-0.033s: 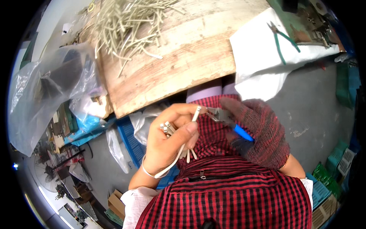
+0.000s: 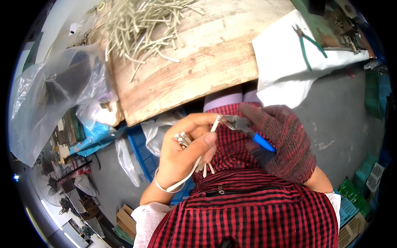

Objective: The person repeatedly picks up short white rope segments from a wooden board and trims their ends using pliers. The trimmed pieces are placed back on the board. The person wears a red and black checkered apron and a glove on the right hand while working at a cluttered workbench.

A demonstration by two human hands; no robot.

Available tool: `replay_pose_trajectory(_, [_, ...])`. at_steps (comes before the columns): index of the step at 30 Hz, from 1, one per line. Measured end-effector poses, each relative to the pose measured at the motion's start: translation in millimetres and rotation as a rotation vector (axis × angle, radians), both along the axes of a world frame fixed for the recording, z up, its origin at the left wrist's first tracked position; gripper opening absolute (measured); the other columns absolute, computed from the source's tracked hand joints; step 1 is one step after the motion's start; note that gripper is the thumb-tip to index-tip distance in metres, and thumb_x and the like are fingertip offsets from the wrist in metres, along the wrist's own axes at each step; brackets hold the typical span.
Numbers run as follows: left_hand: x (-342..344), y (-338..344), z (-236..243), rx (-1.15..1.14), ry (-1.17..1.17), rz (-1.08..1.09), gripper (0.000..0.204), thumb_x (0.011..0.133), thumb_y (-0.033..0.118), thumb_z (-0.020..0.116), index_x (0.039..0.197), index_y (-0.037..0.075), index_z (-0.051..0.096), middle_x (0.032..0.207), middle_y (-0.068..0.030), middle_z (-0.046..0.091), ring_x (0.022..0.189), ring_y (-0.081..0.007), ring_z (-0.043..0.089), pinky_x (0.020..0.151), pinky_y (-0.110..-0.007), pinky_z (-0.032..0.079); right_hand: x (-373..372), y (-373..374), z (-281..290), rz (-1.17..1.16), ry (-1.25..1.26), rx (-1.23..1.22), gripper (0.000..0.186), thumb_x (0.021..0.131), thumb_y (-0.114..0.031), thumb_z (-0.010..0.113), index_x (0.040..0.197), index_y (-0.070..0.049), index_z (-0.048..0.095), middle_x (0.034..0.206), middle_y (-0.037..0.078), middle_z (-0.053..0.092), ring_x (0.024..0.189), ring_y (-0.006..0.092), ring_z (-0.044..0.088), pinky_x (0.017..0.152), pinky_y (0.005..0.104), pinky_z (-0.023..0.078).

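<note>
Held between the thumb and forefinger of my bare left hand (image 2: pixel 180 151) is an off-white cord (image 2: pixel 214 125) with a small metal piece at its upper end. Several more short cords with metal ends (image 2: pixel 182 139) are tucked in the same palm. My right hand (image 2: pixel 289 142), in a dark red and grey knit glove, grips blue-handled pliers (image 2: pixel 239 123). Their jaws point left and come right up to the cord's tip and my left fingertip; whether they touch the metal piece I cannot make out. Both hands are over my red-and-black checked apron (image 2: pixel 264 211).
Ahead stands a wooden table (image 2: pixel 215 49) with a heap of pale cords (image 2: pixel 142 29). Green-handled pliers (image 2: pixel 307 45) rest on a white sheet (image 2: pixel 281 62) to the right. At left are a clear plastic bag (image 2: pixel 53 95) and, beneath the table edge, a blue crate (image 2: pixel 140 149).
The whole view has shifted slightly. Both hands keep the same hold, and the jaws of the pliers remain beside the cord's tip.
</note>
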State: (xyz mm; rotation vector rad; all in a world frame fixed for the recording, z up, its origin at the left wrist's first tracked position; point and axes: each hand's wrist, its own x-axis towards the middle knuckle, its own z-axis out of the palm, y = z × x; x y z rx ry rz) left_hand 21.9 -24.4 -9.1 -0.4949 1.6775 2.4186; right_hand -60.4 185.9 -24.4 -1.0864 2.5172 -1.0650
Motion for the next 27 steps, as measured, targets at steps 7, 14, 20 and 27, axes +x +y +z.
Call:
replay_pose_trajectory(7, [-1, -7, 11, 0.029, -0.162, -0.047, 0.025, 0.092, -0.003, 0.057, 0.116, -0.007, 0.061, 0.062, 0.0002, 0.054, 0.053, -0.0065, 0.046, 0.049, -0.021, 0.034, 0, -11, 35, 0.030, 0.185, 0.192, 0.059, 0.066, -0.009, 0.075, 0.123, -0.013, 0.062, 0.086, 0.014, 0.065, 0.077, 0.0326, 0.062, 0.068, 0.0416, 0.049])
replay_pose_trajectory(14, [-14, -20, 20, 0.124, -0.386, -0.452, 0.021, 0.088, -0.005, 0.063, 0.108, -0.005, 0.068, 0.065, 0.0009, 0.058, 0.055, -0.0038, 0.047, 0.049, -0.020, 0.034, -25, 27, 31, 0.299, 0.511, 0.239, 0.044, 0.068, -0.019, 0.076, 0.112, -0.025, 0.069, 0.078, 0.006, 0.062, 0.067, 0.0183, 0.059, 0.057, 0.0329, 0.043])
replay_pose_trajectory(20, [-24, -6, 28, 0.043, -0.419, -0.451, 0.028, 0.073, -0.014, 0.067, 0.101, -0.011, 0.069, 0.062, -0.0034, 0.059, 0.047, -0.0043, 0.044, 0.043, -0.020, 0.029, -31, 34, 26, 0.272, 0.745, 0.226, 0.034, 0.068, -0.026, 0.075, 0.101, -0.034, 0.070, 0.080, -0.002, 0.059, 0.066, 0.0140, 0.058, 0.055, 0.0315, 0.042])
replay_pose_trajectory(27, [-27, -1, 27, -0.040, -0.376, -0.536, 0.028, 0.075, -0.013, 0.067, 0.102, -0.010, 0.070, 0.059, -0.0026, 0.059, 0.046, -0.0042, 0.046, 0.043, -0.020, 0.030, -38, 40, 39, 0.450, 0.778, 0.392, 0.035, 0.067, -0.028, 0.077, 0.101, -0.032, 0.070, 0.075, -0.003, 0.051, 0.063, 0.0139, 0.054, 0.056, 0.0319, 0.042])
